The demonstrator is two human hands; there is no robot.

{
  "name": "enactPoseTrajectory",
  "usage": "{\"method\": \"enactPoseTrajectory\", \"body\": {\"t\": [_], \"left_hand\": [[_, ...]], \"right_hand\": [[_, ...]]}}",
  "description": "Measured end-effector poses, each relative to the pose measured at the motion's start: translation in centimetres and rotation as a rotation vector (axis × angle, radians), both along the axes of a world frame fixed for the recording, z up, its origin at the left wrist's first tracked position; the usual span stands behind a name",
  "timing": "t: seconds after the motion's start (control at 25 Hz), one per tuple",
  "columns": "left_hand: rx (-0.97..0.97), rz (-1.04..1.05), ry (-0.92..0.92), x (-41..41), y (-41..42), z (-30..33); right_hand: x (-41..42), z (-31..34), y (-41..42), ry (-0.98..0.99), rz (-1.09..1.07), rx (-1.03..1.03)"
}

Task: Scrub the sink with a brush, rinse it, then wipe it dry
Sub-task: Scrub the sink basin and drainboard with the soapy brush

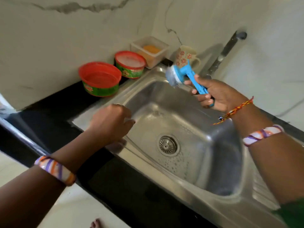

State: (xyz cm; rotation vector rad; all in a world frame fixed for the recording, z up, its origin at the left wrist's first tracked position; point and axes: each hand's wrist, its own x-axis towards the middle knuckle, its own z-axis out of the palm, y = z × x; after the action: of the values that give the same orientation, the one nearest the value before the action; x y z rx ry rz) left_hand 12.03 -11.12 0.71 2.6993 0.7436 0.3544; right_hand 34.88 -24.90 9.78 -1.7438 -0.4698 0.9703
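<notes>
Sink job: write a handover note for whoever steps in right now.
Right hand: holds the blue brush by its handle, bristle head raised over the back rim of the sink, not touching the basin.
Left hand: rests on the sink's left rim, fingers curled; whether it holds anything cannot be told.
Sink: drops of water near the drain; no foam visible.
Tap: no water seen running.
No cloth in view.
Done: brush picked up.
Left: scrub, rinse, wipe dry.

Black counter (49, 112): sink (205, 191), two tubs (100, 79), box (150, 50)
</notes>
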Motion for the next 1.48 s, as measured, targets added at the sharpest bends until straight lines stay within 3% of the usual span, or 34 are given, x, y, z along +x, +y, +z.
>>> {"method": "enactPoseTrajectory", "body": {"t": [0.12,0.24,0.4,0.48,0.56,0.68,0.72,0.84,0.88,1.0,1.08,1.12,1.16,1.28,1.32,1.44,1.48], "left_hand": [[-0.058,-0.169,0.114,2.4,-5.9,0.1],[-0.059,-0.183,0.148,3.6,-10.4,-0.8],[-0.036,0.025,0.090,3.6,-13.6,-2.0],[-0.032,0.206,0.033,3.3,-14.1,-2.1],[-0.067,0.291,-0.031,3.1,-14.1,-2.2],[-0.087,0.317,-0.062,2.9,-13.9,-2.3],[-0.087,0.321,-0.065,2.9,-13.8,-2.3],[-0.087,0.301,-0.061,2.9,-13.9,-2.4],[-0.087,0.302,-0.061,2.9,-13.9,-2.5],[-0.083,0.296,-0.049,3.0,-13.7,-2.5],[-0.099,0.292,-0.009,2.9,-13.5,-2.4],[-0.109,0.286,0.015,2.9,-13.5,-2.4],[-0.118,0.285,0.033,2.9,-13.6,-2.4],[-0.128,0.282,0.065,3.0,-13.4,-2.3],[-0.125,0.279,0.073,3.0,-13.3,-2.3],[-0.110,0.261,0.104,3.0,-13.6,-2.1],[-0.108,0.258,0.110,3.0,-13.7,-2.1]], "right_hand": [[1.2,-0.8,-7.3,-0.250,0.188,-0.364],[1.8,-2.7,-12.3,-0.438,0.487,-0.718],[2.1,-4.0,-15.1,-0.463,0.757,-0.960],[3.6,-4.3,-14.2,-0.776,0.841,-1.056],[3.8,-4.7,-12.9,-0.980,0.854,-1.057],[1.7,-5.8,-12.7,-0.600,1.011,-1.056],[1.3,-6.0,-13.1,-0.583,1.004,-1.069],[3.4,-7.3,-13.0,-1.073,0.939,-1.098],[3.4,-7.4,-12.6,-1.070,0.906,-1.127],[0.7,-8.5,-11.9,-0.655,1.044,-1.150],[0.6,-9.9,-11.7,-0.848,1.062,-1.189],[0.9,-10.6,-11.7,-1.052,0.992,-1.205],[0.9,-10.8,-11.6,-1.114,0.911,-1.222],[-1.1,-11.3,-11.1,-0.651,1.008,-1.224],[-1.2,-11.1,-11.0,-0.598,1.023,-1.218],[0.4,-11.4,-11.3,-0.976,0.849,-1.229],[0.2,-11.5,-11.1,-0.941,0.802,-1.212]]}}
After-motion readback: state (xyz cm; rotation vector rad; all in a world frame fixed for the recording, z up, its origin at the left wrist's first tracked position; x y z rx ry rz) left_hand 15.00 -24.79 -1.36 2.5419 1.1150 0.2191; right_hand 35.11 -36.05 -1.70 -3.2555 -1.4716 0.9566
